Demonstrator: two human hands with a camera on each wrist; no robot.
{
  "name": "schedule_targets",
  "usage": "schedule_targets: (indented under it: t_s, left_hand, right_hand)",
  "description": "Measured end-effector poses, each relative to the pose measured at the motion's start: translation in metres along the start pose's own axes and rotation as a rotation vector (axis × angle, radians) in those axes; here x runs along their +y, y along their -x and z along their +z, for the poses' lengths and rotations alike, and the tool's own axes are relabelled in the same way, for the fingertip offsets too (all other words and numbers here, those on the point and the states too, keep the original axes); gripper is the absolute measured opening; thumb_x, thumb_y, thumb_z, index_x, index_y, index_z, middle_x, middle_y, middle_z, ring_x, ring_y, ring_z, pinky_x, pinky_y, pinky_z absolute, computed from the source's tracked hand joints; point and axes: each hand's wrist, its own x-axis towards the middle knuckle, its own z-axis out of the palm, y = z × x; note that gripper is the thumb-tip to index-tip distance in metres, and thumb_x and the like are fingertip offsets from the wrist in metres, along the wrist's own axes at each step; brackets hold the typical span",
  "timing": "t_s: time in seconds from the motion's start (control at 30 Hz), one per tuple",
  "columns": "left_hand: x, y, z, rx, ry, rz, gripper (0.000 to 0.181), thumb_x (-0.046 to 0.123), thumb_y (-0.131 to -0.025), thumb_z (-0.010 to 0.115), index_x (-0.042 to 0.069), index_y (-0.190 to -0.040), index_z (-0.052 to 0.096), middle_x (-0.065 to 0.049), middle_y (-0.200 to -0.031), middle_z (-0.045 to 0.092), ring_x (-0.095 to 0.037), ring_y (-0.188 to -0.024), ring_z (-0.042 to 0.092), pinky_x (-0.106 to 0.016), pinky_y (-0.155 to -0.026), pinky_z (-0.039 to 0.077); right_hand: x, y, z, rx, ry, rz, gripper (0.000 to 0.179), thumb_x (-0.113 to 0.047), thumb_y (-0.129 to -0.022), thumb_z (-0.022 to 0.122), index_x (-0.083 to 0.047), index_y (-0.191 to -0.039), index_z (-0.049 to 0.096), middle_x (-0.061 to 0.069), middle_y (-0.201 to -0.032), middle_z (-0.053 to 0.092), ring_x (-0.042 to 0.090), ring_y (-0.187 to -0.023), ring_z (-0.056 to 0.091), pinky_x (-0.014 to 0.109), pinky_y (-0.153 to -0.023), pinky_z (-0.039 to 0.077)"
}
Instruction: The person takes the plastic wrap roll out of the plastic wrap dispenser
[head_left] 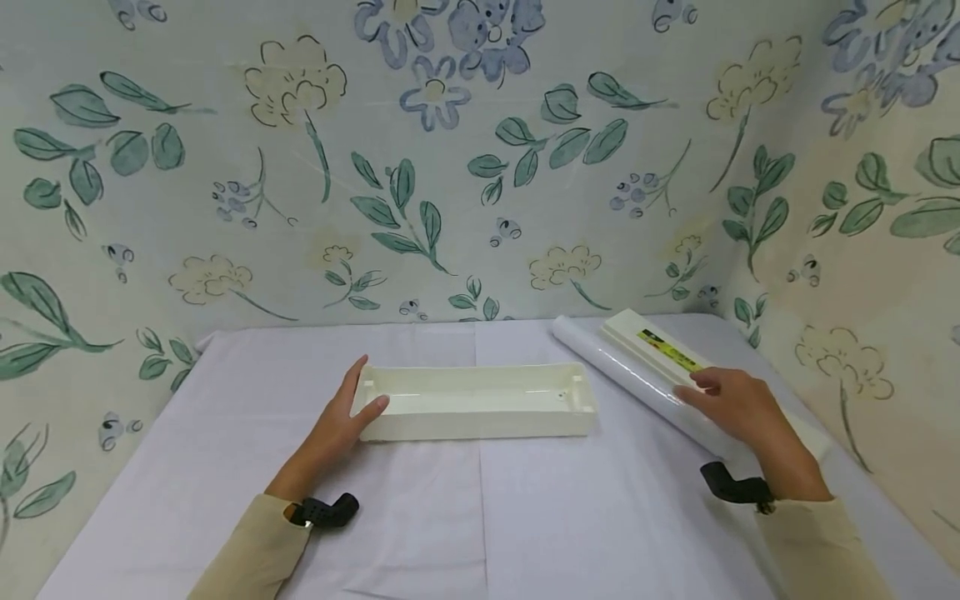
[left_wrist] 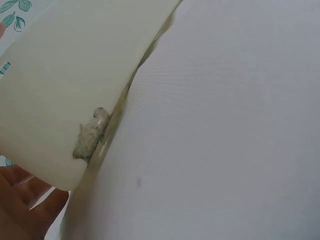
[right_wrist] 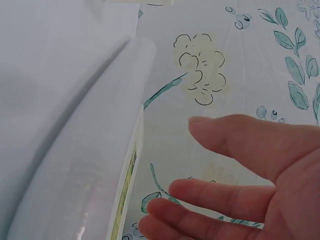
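A long cream plastic box (head_left: 480,427), its hollow side facing up, lies across the middle of the table. My left hand (head_left: 337,421) grips its left end, thumb over the near edge and fingers around the far side. In the left wrist view, the box's outer wall (left_wrist: 75,65) bears a rough grey patch low down. On the right, a roll of clear plastic film (head_left: 637,379) lies slantwise beside a long cream lid (head_left: 624,329) with a yellow-green label. Over these two is my right hand (head_left: 738,408), thumb and fingers apart with nothing between them in the right wrist view.
White cloth (head_left: 420,517) covers the table, with a crease running down its middle. Floral-patterned walls (head_left: 420,200) rise behind the table and along its right side. Each wrist carries a black camera mount (head_left: 330,511).
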Motion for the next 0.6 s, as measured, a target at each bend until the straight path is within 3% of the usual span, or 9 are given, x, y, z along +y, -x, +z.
schedule_targets:
  t_s: [0.27, 0.47, 0.6]
  left_hand:
    - [0.007, -0.001, -0.005, 0.043, -0.07, 0.045, 0.085, 0.042, -0.094, 0.058, 0.014, -0.156, 0.007, -0.02, -0.155, 0.023, -0.038, -0.141, 0.024, -0.057, -0.11, 0.024]
    - [0.021, 0.002, -0.021, 0.039, -0.157, 0.05, 0.083, 0.045, -0.092, 0.058, 0.015, -0.155, 0.013, -0.018, -0.156, 0.021, -0.04, -0.141, 0.023, -0.068, -0.105, 0.021]
    - [0.026, 0.003, -0.029, 0.011, -0.18, 0.061, 0.085, 0.049, -0.091, 0.058, 0.017, -0.156, 0.013, -0.016, -0.158, 0.016, -0.04, -0.142, 0.019, -0.068, -0.105, 0.021]
  right_hand:
    - [-0.013, 0.002, 0.006, 0.097, -0.002, -0.109, 0.065, -0.042, -0.093, 0.061, 0.007, -0.133, 0.05, 0.034, -0.123, 0.053, 0.046, -0.105, 0.053, 0.052, -0.076, 0.052]
    - [-0.031, 0.004, 0.01, 0.159, 0.0, -0.131, 0.06, -0.041, -0.094, 0.06, 0.003, -0.134, 0.051, 0.032, -0.129, 0.051, 0.046, -0.109, 0.051, 0.057, -0.081, 0.048]
    - [-0.046, 0.007, 0.011, 0.197, 0.003, -0.165, 0.058, -0.041, -0.094, 0.06, 0.001, -0.133, 0.053, 0.031, -0.134, 0.049, 0.047, -0.113, 0.05, 0.061, -0.086, 0.045]
